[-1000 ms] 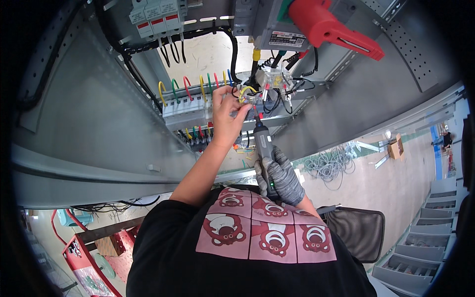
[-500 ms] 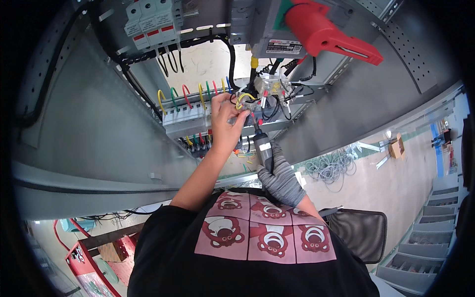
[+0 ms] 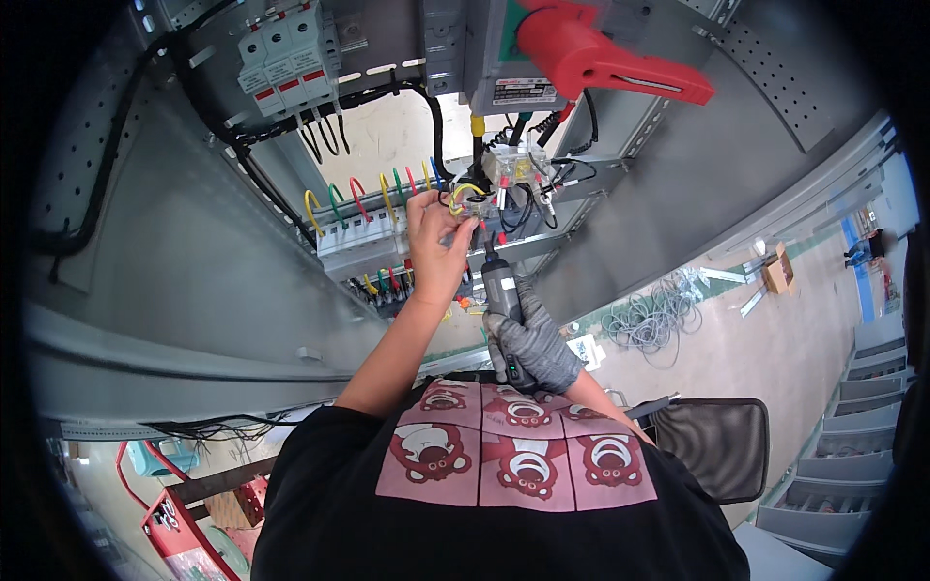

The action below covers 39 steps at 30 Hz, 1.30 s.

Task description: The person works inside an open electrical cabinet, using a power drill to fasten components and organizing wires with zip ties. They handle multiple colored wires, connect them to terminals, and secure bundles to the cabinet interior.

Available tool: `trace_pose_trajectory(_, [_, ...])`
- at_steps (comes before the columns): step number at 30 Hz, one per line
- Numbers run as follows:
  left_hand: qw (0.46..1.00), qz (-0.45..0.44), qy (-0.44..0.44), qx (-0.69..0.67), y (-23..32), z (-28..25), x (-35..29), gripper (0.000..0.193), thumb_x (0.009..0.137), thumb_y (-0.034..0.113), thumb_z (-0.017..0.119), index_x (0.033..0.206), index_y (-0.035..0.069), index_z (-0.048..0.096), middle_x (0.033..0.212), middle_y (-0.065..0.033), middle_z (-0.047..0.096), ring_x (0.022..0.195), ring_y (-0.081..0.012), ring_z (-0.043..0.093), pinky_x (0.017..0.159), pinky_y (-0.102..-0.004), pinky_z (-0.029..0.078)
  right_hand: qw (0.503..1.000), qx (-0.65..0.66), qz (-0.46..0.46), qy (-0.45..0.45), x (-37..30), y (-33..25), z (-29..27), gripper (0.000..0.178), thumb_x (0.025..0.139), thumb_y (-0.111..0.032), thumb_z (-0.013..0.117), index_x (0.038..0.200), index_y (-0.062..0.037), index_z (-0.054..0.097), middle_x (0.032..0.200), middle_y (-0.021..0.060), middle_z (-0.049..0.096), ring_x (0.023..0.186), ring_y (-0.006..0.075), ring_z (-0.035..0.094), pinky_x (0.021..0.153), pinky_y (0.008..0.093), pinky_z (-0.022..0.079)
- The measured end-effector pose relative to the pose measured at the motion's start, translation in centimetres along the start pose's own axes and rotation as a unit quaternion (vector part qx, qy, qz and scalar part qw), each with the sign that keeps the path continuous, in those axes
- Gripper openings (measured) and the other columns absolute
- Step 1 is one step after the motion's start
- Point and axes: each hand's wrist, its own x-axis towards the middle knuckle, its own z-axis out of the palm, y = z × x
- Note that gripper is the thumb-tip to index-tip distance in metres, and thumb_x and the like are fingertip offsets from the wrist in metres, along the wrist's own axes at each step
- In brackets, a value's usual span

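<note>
Grey-gloved, the right hand (image 3: 531, 339) is clamped on an electric screwdriver (image 3: 501, 290) aimed up at the terminal block (image 3: 504, 179) inside a metal cabinet (image 3: 174, 242). The bare left hand (image 3: 436, 247) pinches a yellow wire (image 3: 463, 194) there; seating it fully and keeping the bit square would likely serve best

The left hand (image 3: 434, 254) pinches a wire (image 3: 465, 194) at the terminal block (image 3: 513, 174), far in the cabinet (image 3: 174, 242). Just right and nearer, the right hand (image 3: 533, 344) holds an electric screwdriver (image 3: 501, 290) pointing at it. A breaker row (image 3: 363, 242) lies left.

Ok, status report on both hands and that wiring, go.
Left hand bare, fingers pinching the yellow wire at the terminal block. Right hand gloved, gripping the electric screwdriver, tip up at the block. Black cables crowd it.
</note>
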Motion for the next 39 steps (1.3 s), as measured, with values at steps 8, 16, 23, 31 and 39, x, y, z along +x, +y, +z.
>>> trace_pose_trajectory(8, [0.916, 0.138, -0.077, 0.369, 5.6, -2.5, 2.7, 0.071, 0.057, 0.018, 0.086, 0.12, 0.011, 0.053, 0.132, -0.0109, 0.045, 0.122, -0.0334, 0.04, 0.104, -0.0453, 0.028, 0.98, -0.185, -0.055, 0.055, 0.6, 0.0, -0.1, 0.082, 0.082, -0.014, 0.062, 0.147, 0.0006, 0.016, 0.103, 0.0206, 0.058, 0.086, 0.0292, 0.06, 0.078, 0.0368, 0.05])
trace_pose_trajectory(16, [0.851, 0.153, -0.28, 0.417, 7.0, -3.4, 8.1, 0.084, 0.045, 0.036, 0.088, 0.12, 0.015, 0.055, 0.101, -0.0113, 0.062, 0.108, -0.0332, 0.054, 0.098, -0.0473, 0.037, 0.976, -0.195, -0.075, 0.066, 0.3, -0.3, 0.5, 0.081, 0.082, -0.01, 0.059, 0.149, -0.004, 0.014, 0.1, 0.0237, 0.059, 0.083, 0.0332, 0.06, 0.076, 0.0384, 0.05])
trace_pose_trajectory(23, [0.866, 0.147, -0.248, 0.408, 7.0, -3.4, 7.2, 0.074, 0.045, 0.028, 0.087, 0.113, 0.014, 0.058, 0.09, -0.0088, 0.057, 0.098, -0.032, 0.055, 0.092, -0.0423, 0.041, 0.98, -0.179, -0.066, 0.055, -0.1, -1.5, 1.2, 0.084, 0.08, -0.008, 0.059, 0.149, -0.0036, 0.013, 0.103, 0.0264, 0.058, 0.079, 0.0334, 0.061, 0.074, 0.0397, 0.05])
trace_pose_trajectory(31, [0.849, 0.229, -0.248, 0.407, 4.3, -3.1, 7.4, 0.08, 0.06, 0.042, 0.081, 0.13, 0.013, 0.055, 0.114, -0.0204, 0.058, 0.112, -0.0404, 0.049, 0.1, -0.0492, 0.036, 0.918, -0.35, -0.181, 0.054, 3.5, 6.4, 0.4, 0.044, 0.084, -0.016, 0.056, 0.125, 0.0006, 0.047, 0.087, 0.0182, 0.062, 0.072, 0.0298, 0.062, 0.067, 0.0391, 0.052])
trace_pose_trajectory(39, [0.857, 0.141, -0.256, 0.424, 2.0, -5.4, 8.2, 0.089, 0.055, 0.036, 0.085, 0.129, 0.002, 0.048, 0.123, -0.0258, 0.049, 0.121, -0.0448, 0.039, 0.102, -0.054, 0.032, 0.984, -0.172, -0.019, 0.032, -3.4, -0.9, 0.2, 0.082, 0.082, -0.017, 0.056, 0.151, -0.0211, 0.011, 0.074, 0.0103, 0.059, 0.062, 0.0271, 0.061, 0.056, 0.0377, 0.049])
